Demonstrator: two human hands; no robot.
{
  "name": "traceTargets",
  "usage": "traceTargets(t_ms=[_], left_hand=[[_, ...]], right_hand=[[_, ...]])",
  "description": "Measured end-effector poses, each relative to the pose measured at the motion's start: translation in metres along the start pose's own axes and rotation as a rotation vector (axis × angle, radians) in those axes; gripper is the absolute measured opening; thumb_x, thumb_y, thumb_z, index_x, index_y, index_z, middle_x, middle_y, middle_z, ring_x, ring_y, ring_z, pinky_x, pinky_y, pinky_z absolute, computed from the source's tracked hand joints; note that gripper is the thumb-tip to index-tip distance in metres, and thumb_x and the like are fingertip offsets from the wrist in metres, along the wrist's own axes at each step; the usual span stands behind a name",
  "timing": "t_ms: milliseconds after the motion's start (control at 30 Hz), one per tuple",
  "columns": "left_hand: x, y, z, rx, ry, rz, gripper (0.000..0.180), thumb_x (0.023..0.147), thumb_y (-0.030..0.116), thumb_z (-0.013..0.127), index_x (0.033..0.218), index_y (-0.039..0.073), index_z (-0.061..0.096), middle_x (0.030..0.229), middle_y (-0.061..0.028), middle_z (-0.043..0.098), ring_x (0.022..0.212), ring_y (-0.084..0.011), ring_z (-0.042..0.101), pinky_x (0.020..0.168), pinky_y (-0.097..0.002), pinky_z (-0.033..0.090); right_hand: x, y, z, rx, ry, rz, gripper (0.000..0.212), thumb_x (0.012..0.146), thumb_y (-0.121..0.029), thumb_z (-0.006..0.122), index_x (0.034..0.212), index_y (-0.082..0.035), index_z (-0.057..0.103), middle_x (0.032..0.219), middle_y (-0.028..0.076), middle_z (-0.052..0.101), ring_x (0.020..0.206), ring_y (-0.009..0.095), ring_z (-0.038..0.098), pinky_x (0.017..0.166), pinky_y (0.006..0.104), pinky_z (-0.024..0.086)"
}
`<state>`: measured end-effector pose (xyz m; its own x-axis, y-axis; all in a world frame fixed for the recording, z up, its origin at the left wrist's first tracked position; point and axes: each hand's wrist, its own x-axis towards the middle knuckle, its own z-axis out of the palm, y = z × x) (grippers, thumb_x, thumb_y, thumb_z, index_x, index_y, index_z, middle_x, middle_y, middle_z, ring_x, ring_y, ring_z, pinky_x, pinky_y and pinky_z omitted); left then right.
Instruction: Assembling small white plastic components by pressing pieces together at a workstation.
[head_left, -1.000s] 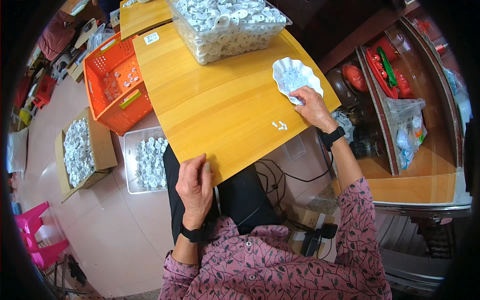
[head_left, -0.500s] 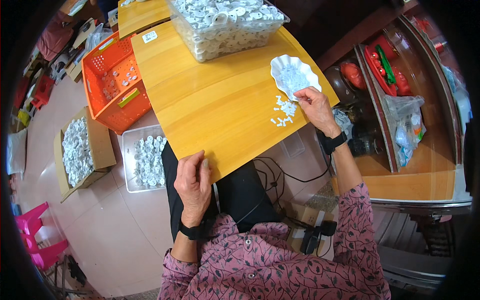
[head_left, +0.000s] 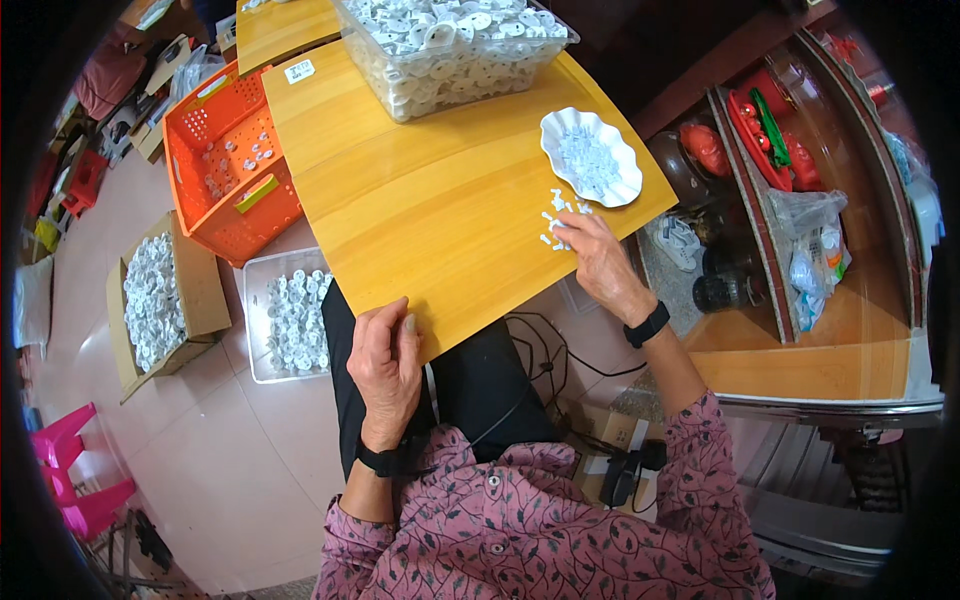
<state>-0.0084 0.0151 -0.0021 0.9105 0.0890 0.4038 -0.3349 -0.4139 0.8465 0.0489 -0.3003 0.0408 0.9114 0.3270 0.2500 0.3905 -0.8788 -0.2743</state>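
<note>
My right hand (head_left: pixel 603 268) reaches down to a small scattering of white plastic pegs (head_left: pixel 558 203) on the yellow wooden tabletop (head_left: pixel 420 210). Its fingers are bent together over them, covering part of the group; what lies under the fingertips is hidden. Just beyond stands a white scalloped dish (head_left: pixel 628 168) holding many small, pale, translucent pieces (head_left: pixel 588 158). At the table's near edge rests my left hand (head_left: pixel 385 365), its fingers curled in and the thumb alongside. The inside of that hand cannot be seen.
A clear tub (head_left: pixel 400 95) heaped with white round parts stands at the table's far side. To the left are an orange crate (head_left: pixel 225 215), a cardboard box (head_left: pixel 205 290) and a clear tray (head_left: pixel 262 362) of similar parts. Shelves (head_left: pixel 780 270) flank the right; black cables (head_left: pixel 560 350) lie below.
My right hand has moved from the dish's near rim toward me and left, onto the loose pegs. The dish is now uncovered. My left hand stays at the table edge.
</note>
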Motion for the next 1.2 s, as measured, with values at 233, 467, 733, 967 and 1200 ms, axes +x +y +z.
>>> traceTargets(t_ms=[233,467,733,967,1200], left_hand=[[0.0,0.0,0.001,-0.014,0.0,0.001,0.016,0.093,-0.004,0.061,0.109,-0.002,0.064,0.094,-0.0105,0.062,0.073,-0.0143,0.066,0.066,-0.026,0.054],[0.001,0.001,0.001,-0.036,0.031,-0.031,0.019,0.087,-0.003,0.066,0.106,0.001,0.066,0.09,-0.0148,0.065,0.076,-0.0245,0.066,0.066,-0.0319,0.053],[0.0,0.0,0.0,-0.007,0.002,0.007,0.016,0.093,-0.004,0.061,0.108,-0.002,0.064,0.093,-0.0105,0.062,0.073,-0.0145,0.066,0.066,-0.0262,0.054],[0.001,0.002,0.0,-0.016,0.003,-0.001,0.016,0.093,-0.004,0.061,0.108,-0.002,0.064,0.093,-0.0104,0.062,0.073,-0.0148,0.066,0.066,-0.0263,0.054],[0.0,-0.001,0.0,-0.019,0.022,0.01,0.016,0.091,-0.003,0.063,0.107,-0.001,0.065,0.091,-0.0124,0.063,0.071,-0.0182,0.066,0.064,-0.029,0.054]], right_hand=[[-0.003,-0.005,0.001,0.18,0.032,-0.022,0.028,0.079,0.012,0.051,0.099,0.005,0.07,0.116,0.022,0.064,0.111,0.038,0.059,0.099,0.0419,0.047],[-0.001,0.023,0.003,0.012,0.249,0.127,0.029,0.083,0.01,0.05,0.107,0.008,0.066,0.113,0.022,0.066,0.109,0.039,0.06,0.098,0.0422,0.047],[-0.001,0.036,0.008,-0.091,0.236,0.179,0.039,0.08,0.013,0.046,0.114,0.006,0.065,0.124,0.021,0.062,0.118,0.037,0.056,0.104,0.0414,0.044],[0.006,0.026,0.001,0.051,0.105,0.112,0.043,0.078,0.015,0.044,0.114,0.005,0.065,0.121,0.019,0.063,0.113,0.035,0.057,0.101,0.0392,0.045],[0.023,0.02,0.006,0.255,0.095,0.181,0.045,0.074,0.015,0.049,0.117,0.007,0.062,0.118,0.02,0.061,0.115,0.037,0.055,0.102,0.0411,0.043]])
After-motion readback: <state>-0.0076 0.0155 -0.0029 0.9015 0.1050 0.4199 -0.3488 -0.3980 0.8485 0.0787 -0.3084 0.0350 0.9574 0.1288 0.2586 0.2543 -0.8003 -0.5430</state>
